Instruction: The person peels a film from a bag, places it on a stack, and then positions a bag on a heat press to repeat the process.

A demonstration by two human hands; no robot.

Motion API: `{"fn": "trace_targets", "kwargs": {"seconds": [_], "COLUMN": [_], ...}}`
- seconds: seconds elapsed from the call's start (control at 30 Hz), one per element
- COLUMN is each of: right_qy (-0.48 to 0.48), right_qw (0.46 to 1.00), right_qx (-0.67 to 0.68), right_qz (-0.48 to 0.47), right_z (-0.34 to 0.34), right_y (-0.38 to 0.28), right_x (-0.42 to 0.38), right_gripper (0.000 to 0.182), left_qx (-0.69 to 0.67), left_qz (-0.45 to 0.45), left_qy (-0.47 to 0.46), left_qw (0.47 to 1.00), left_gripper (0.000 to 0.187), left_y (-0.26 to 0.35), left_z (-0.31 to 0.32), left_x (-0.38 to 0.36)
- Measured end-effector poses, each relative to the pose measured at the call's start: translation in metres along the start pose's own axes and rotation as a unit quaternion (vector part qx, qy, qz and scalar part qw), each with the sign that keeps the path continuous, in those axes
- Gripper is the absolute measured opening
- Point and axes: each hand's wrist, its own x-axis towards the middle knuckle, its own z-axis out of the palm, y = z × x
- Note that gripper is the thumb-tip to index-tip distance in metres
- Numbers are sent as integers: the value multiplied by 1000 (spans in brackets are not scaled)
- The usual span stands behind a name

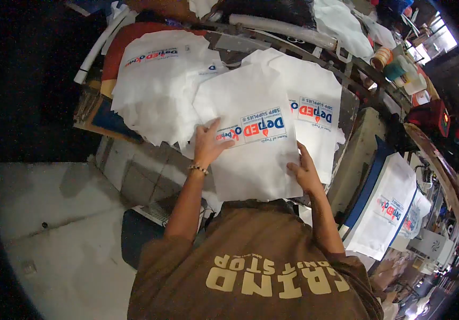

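Observation:
A white sheet-like bag piece [250, 176] with red and blue "DepED" print lies in front of my chest, its lettering upside down in this view. My left hand [211, 143], a beaded bracelet at its wrist, rests on the piece's left side with thumb and fingers spread beside the print. At the right edge, my right hand [305, 169] has its thumb on top and its fingers along the border, gripping it. Beneath and beyond it lies another printed white piece [314, 85]. To the left is a spread pile of similar white pieces [155, 80].
A printed white piece [384, 208] lies on a blue-edged board at right. Thread spools [397, 69] stand at upper right. A plastic-wrapped roll [282, 29] lies along the far side. At lower left is pale floor [64, 224].

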Motion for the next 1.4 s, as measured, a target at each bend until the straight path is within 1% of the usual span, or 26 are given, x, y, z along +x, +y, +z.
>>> {"fn": "trace_targets", "kwargs": {"seconds": [0.03,0.1,0.13,0.2,0.23,0.3,0.33,0.4,0.43,0.5,0.53,0.57,0.6,0.63,0.67,0.73,0.9,0.97,1.03,1.13,1.17,1.23,1.27,1.33,1.37,1.4], "right_qy": [4,7,0,-5,-3,-1,3,8,9,11,9,7,5,-2,-9,0,-5,3,1,6,10,12,16,20,21,25], "right_qw": [1000,999,1000,1000,1000,1000,1000,1000,999,997,997,996,996,996,995,996,997,993,993,993,992,992,991,991,991,991], "right_qx": [-16,-33,-26,-19,-12,-5,10,25,36,47,52,57,55,58,61,58,61,81,79,88,94,98,104,103,104,106], "right_qz": [-8,-17,-14,-9,-11,-13,0,15,36,58,63,69,70,72,74,68,50,82,84,81,88,82,78,88,87,83], "right_z": [1,0,-2,-5,-5,-7,-7,-6,-6,-4,-3,-3,-3,-4,-5,-6,-6,-5,-5,-5,-7,-3,0,-3,-4,-6], "right_y": [0,0,2,9,12,17,14,9,6,0,-3,-4,-4,-3,-2,4,8,3,0,7,10,3,-1,10,11,13], "right_x": [1,5,5,6,7,7,6,4,4,2,2,3,3,3,3,4,7,7,4,12,9,7,5,4,9,12], "right_gripper": [74,74,74,73,72,70,69,67,67,66,66,66,66,67,68,67,67,67,68,67,65,65,65,64,64,64], "left_qx": [-1,23,22,-21,-22,-158,-158,-225,-225,-209,-210,-101,10,36,36,6,-17,-34,-27,-57,-61,-90,-91,-138,-137,-151], "left_qz": [-1,129,129,55,54,-15,-15,-12,-13,-4,-4,78,157,203,202,263,275,275,324,335,333,271,274,275,279,309], "left_qy": [1,62,62,41,40,0,-1,94,93,169,169,220,266,298,298,289,306,318,245,201,198,246,244,152,153,111], "left_qw": [1000,989,989,997,997,987,987,970,970,963,963,967,951,932,932,920,911,907,914,919,920,926,926,939,938,932], "left_gripper": [101,88,88,71,71,52,52,29,29,11,11,9,7,9,9,8,7,6,5,6,6,4,4,2,2,2], "left_y": [-7,-29,-30,-32,-32,-33,-39,-52,-50,-34,-26,-18,-12,-6,-1,6,3,10,15,17,18,21,23,26,27,27], "left_z": [5,17,16,15,14,10,14,25,24,18,20,23,25,25,26,31,38,36,35,37,40,39,38,37,37,37], "left_x": [5,16,19,24,26,30,33,39,36,19,11,1,-8,-16,-23,-34,-37,-37,-47,-47,-52,-49,-50,-60,-58,-56]}}
